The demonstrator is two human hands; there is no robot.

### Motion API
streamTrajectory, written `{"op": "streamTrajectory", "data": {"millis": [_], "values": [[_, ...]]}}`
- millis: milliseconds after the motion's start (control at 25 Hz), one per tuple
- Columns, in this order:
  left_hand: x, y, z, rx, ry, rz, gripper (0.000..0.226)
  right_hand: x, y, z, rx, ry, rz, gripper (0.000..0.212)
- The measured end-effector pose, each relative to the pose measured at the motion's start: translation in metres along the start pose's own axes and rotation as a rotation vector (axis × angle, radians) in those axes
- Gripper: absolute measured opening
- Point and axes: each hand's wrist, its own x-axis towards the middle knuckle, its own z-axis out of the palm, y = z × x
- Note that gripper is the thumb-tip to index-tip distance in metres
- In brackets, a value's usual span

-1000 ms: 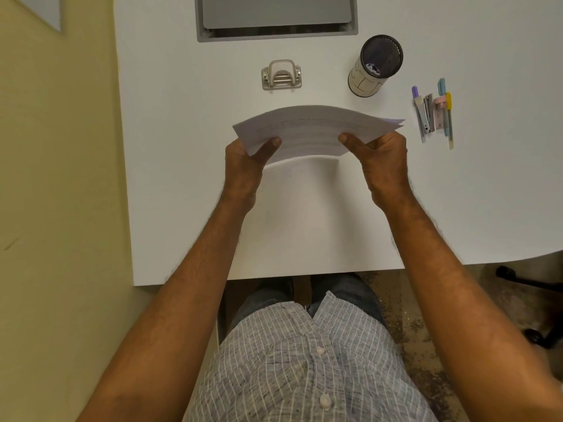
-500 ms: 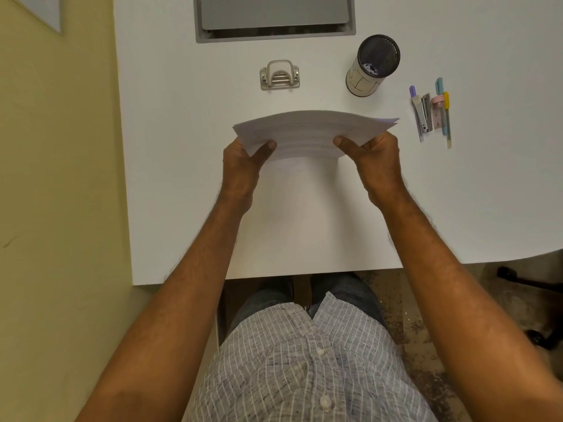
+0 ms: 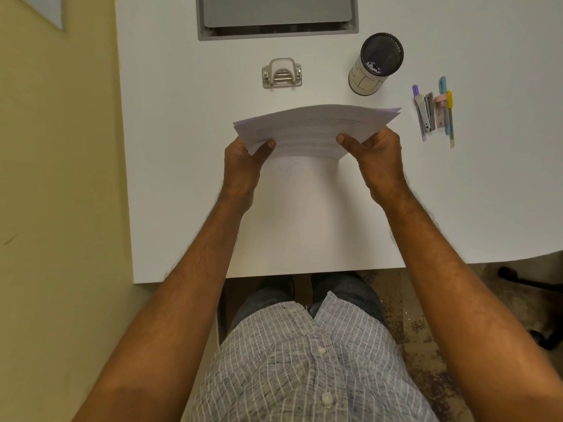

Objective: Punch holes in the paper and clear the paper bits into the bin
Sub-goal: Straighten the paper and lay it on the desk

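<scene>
- the left hand (image 3: 242,167) and right hand (image 3: 379,159) each pinch a near corner of the paper stack (image 3: 315,129), thumbs on top, holding it above the table (image 3: 182,178).
- the hole punch (image 3: 281,73) sits just beyond the hands; the bin (image 3: 376,65) stands beyond the right hand.
- judgement: square the sheets' edges first, then feed the far edge level into the punch slot, centred.

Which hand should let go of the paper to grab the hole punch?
Probably left. The left hand sits nearer the hole punch; the right hand can keep holding the paper.
</scene>
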Motion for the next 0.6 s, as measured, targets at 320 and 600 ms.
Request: {"op": "streamTrajectory", "data": {"millis": [320, 600], "values": [[0.001, 0.012, -0.005, -0.032, 0.004, 0.038, 0.029, -0.002, -0.019, -0.001, -0.013, 0.022, -0.019, 0.030], [0.005, 0.011, -0.006, -0.001, -0.013, 0.013, 0.034, 0.003, -0.016, 0.003, -0.032, 0.012, -0.014, 0.033]]}}
